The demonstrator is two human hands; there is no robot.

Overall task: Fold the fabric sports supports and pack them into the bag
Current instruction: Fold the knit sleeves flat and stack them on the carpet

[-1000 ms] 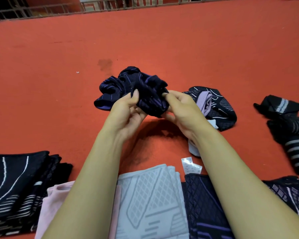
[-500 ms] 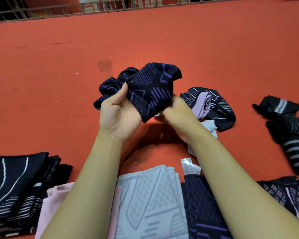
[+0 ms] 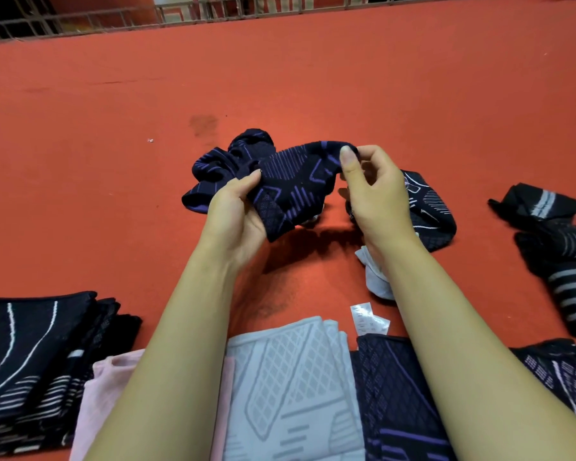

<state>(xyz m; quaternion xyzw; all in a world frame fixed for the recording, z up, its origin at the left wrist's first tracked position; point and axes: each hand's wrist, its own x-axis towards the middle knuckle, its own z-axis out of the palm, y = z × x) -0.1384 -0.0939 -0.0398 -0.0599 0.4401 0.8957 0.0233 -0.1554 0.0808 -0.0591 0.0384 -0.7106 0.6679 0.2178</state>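
Observation:
A crumpled dark navy support with purple lines is held up over the red floor. My left hand grips its lower part, thumb on top. My right hand pinches its upper right edge between thumb and fingers. Folded supports lie near me: a black stack with white lines, a pink one, a light grey one and a dark one with purple lines. No bag is in view.
Unfolded supports lie on the red floor: a black one with white pattern behind my right hand, black ones with grey stripes at the right. A white label lies loose. A metal railing runs along the far edge.
The navy support has been pulled out sideways. My right hand moved up and right to pinch its edge; my left hand keeps its grip lower down.

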